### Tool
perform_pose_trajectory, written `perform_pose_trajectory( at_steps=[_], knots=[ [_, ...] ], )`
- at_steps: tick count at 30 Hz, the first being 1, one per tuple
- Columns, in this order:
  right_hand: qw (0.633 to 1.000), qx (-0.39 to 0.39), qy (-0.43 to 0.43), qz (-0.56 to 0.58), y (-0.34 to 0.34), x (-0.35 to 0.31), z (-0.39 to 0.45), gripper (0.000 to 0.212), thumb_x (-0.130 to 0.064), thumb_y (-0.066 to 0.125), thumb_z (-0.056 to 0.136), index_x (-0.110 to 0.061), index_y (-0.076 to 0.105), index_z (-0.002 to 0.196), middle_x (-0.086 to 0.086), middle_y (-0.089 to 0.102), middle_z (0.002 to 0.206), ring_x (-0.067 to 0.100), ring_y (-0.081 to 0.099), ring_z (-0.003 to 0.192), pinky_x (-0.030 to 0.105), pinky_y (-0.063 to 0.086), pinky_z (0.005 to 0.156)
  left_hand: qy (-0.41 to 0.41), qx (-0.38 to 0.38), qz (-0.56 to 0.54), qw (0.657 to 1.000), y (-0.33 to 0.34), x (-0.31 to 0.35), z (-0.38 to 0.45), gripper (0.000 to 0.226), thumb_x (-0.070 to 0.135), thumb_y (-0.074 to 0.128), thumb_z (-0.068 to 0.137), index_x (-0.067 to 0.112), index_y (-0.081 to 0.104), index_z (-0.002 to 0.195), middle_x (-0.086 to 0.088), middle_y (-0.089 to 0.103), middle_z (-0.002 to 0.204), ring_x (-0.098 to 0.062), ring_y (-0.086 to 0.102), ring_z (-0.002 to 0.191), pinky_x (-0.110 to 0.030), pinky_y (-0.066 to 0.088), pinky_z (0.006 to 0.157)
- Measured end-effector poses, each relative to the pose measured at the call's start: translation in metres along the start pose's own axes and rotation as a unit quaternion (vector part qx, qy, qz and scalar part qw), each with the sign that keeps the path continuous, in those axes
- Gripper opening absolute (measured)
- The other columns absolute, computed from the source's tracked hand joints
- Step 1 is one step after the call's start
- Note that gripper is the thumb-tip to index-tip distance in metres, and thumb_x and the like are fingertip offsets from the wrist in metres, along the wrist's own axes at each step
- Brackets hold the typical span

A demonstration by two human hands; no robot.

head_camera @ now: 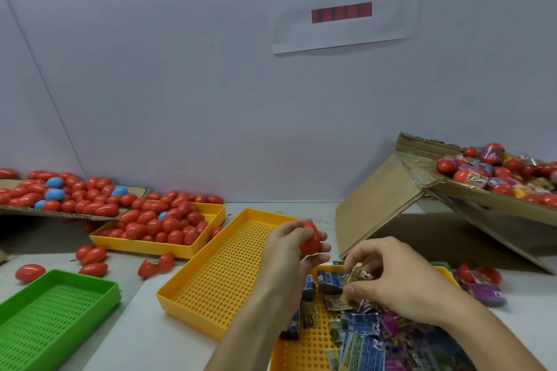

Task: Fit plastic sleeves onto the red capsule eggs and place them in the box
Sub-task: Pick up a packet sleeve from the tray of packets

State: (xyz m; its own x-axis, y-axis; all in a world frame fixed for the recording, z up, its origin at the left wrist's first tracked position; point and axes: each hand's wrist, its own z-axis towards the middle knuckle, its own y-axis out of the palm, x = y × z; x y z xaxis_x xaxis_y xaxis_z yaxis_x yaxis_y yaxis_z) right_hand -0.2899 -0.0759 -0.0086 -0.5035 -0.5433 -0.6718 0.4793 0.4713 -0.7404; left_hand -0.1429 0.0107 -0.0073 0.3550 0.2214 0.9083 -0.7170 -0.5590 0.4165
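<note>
Far left, cardboard sheet [18, 210]: bare red eggs [90, 199] heaped, a few blue among them; all unsleeved.
Green tray [60, 304]: near edge of the surface [135, 337].
Yellow tray [187, 250]: more bare eggs; strays lie loose just beside it.
Second yellow tray [223, 274], perforated.
Left hand [289, 250]: curled round one egg [310, 239], glossy red, oval, no sleeve on it, held above that tray.
Right hand [398, 277]: fingertips pinching a printed sleeve [357, 275] over the sleeve pile [376, 337].
Right, box [470, 199]: tilted, well stocked with sleeved eggs [500, 178].
Judgement: task well under way; the bare stock suggests a good share remains. Step in hand: sleeve not yet on the egg.
</note>
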Motion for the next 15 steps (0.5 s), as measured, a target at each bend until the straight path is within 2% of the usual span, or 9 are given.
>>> perform_pose_trajectory(
  at_steps=[3,6,11,13,15],
  knots=[
    [0.999,-0.039,-0.014,0.006,-0.001,-0.0008,-0.0001,0.016,-0.043,0.081,0.076,-0.037,0.072,0.087,-0.007,0.072,0.08,0.005,0.068,0.074,0.019,0.051,0.066,-0.007,-0.021,-0.024,0.999,0.0013,0.0012,-0.0022,0.02,0.004,0.053,0.097,-0.008,0.059,0.111,-0.02,0.071,0.086,-0.026,0.07,0.074,-0.029,0.058,0.061],
    [0.998,-0.042,-0.039,0.008,0.0003,-0.0012,0.0015,0.006,-0.039,0.075,0.085,-0.034,0.075,0.087,-0.014,0.072,0.068,-0.001,0.068,0.065,0.014,0.048,0.058,-0.017,-0.031,-0.04,0.999,0.0017,0.0031,-0.0036,0.021,0.007,0.052,0.097,-0.008,0.06,0.11,-0.02,0.072,0.088,-0.026,0.07,0.075,-0.028,0.059,0.062],
    [0.998,-0.046,-0.033,0.021,0.0015,0.0013,0.0025,0.005,-0.037,0.07,0.09,-0.035,0.075,0.091,-0.012,0.073,0.084,0.003,0.071,0.075,0.025,0.054,0.078,-0.022,-0.034,-0.04,0.998,0.0033,0.0039,-0.0053,0.023,0.006,0.051,0.097,-0.008,0.059,0.112,-0.021,0.072,0.087,-0.027,0.07,0.073,-0.029,0.059,0.061],
    [0.999,-0.029,-0.041,-0.007,0.0015,0.0036,0.0029,0.01,-0.039,0.065,0.093,-0.039,0.075,0.092,-0.022,0.069,0.082,-0.008,0.064,0.077,0.014,0.047,0.074,-0.026,-0.035,-0.046,0.998,0.0035,0.0041,-0.0055,0.023,0.005,0.049,0.097,-0.008,0.059,0.113,-0.021,0.072,0.086,-0.028,0.07,0.072,-0.029,0.059,0.06],
    [0.998,-0.032,-0.048,-0.02,-0.0006,0.003,0.0023,0.014,-0.039,0.062,0.095,-0.038,0.076,0.093,-0.033,0.065,0.069,-0.017,0.057,0.069,0.006,0.041,0.059,-0.03,-0.033,-0.048,0.998,0.0042,0.0039,-0.0053,0.023,0.005,0.048,0.097,-0.008,0.059,0.112,-0.022,0.072,0.084,-0.028,0.07,0.07,-0.03,0.059,0.059]
  ],
)
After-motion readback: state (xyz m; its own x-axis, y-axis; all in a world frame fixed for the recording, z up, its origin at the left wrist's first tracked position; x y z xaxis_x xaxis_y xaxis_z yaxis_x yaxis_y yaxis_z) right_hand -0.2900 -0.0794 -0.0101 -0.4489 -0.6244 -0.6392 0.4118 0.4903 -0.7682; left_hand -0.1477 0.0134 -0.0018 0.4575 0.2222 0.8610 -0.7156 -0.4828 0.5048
